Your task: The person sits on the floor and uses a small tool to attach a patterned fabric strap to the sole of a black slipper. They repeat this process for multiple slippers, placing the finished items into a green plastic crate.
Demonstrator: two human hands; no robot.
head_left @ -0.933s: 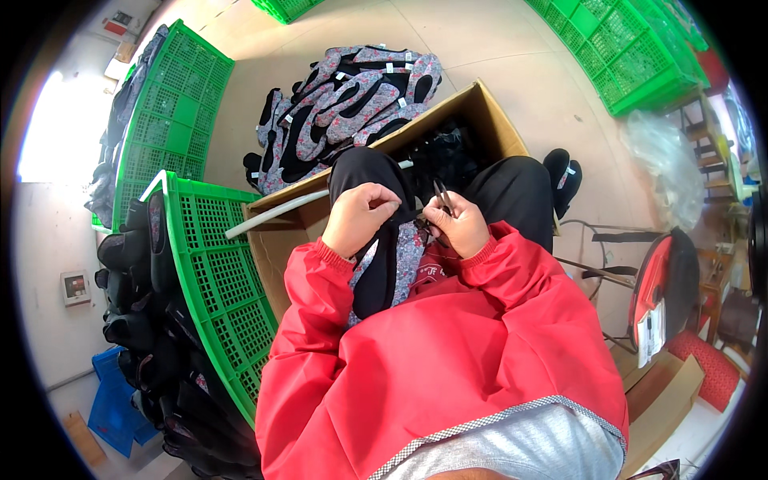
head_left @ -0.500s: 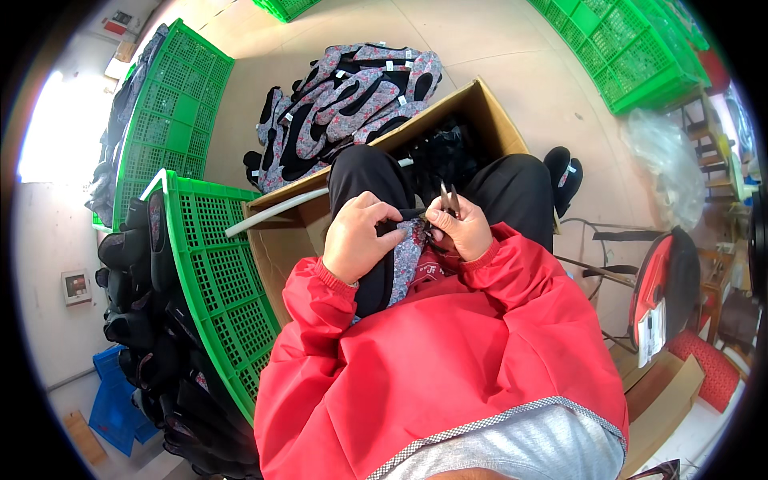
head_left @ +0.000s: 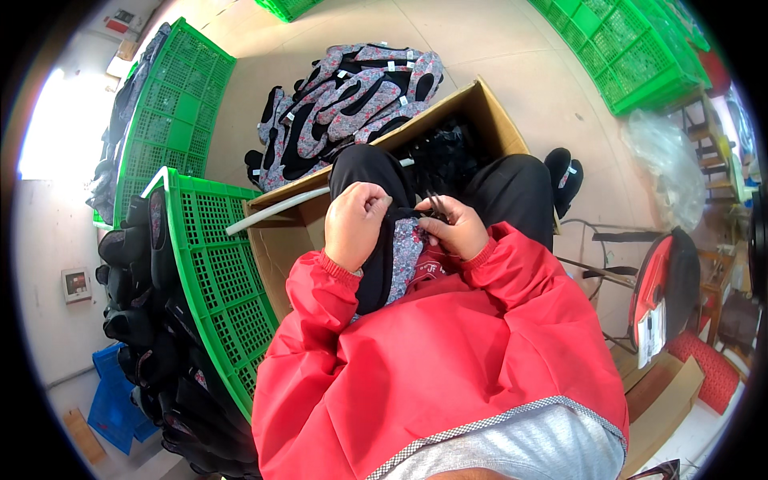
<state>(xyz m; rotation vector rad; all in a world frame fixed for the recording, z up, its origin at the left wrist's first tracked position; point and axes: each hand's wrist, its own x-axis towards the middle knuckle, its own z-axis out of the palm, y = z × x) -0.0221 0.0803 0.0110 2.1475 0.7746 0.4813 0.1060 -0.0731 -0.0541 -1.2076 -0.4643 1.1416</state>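
Observation:
A floral grey-and-red fabric piece with a black edge (head_left: 406, 254) lies across my lap, and looks like the slippers piled on the floor. My right hand (head_left: 460, 230) is closed around small dark thread snips (head_left: 437, 206), their two points upward and slightly apart. Its thumb rests by the piece's upper end. At the left, just off the black edge, my left hand (head_left: 352, 230) is raised with thumb and forefinger pinched. Whatever it pinches is too small to make out.
An open cardboard box (head_left: 502, 120) with a black plastic bag (head_left: 448, 156) stands at my knees, a white tube (head_left: 280, 212) across it. Beyond lies the slipper pile (head_left: 344, 104). Green crates (head_left: 220, 276) line the left, dark slippers beside them. A red-and-black chair (head_left: 652, 284) stands right.
My left hand has come away from the fabric's upper edge, up and to the left, fingers now pinched. The snips in my right hand have tipped left and lower, toward the fabric.

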